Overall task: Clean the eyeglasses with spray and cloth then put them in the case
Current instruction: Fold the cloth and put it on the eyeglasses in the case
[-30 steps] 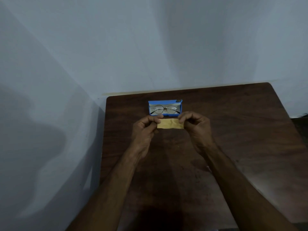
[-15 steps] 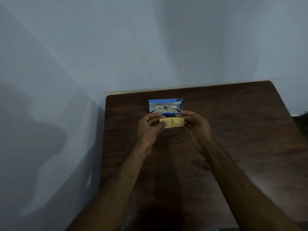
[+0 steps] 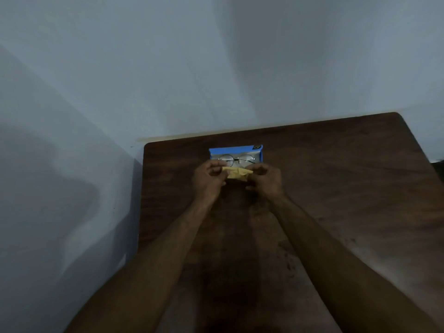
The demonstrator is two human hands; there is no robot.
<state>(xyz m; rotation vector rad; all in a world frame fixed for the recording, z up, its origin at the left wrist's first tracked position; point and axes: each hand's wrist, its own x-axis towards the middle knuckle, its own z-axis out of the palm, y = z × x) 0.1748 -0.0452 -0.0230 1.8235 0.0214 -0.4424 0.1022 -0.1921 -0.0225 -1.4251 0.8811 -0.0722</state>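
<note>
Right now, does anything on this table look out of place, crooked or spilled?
Nothing stands out. The eyeglasses lie level in the open blue case on the table. The left hand and right hand pinch the yellow cloth, bunched between them. No spill shows.

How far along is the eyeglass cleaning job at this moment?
It looks late in the job. Done: the eyeglasses lie in the open blue case on the table. In hand: the left hand and right hand both pinch the bunched yellow cloth just in front of the case. Left: the case is not yet closed. No spray bottle is in view, so whether the lenses were cleaned cannot be told.
</note>
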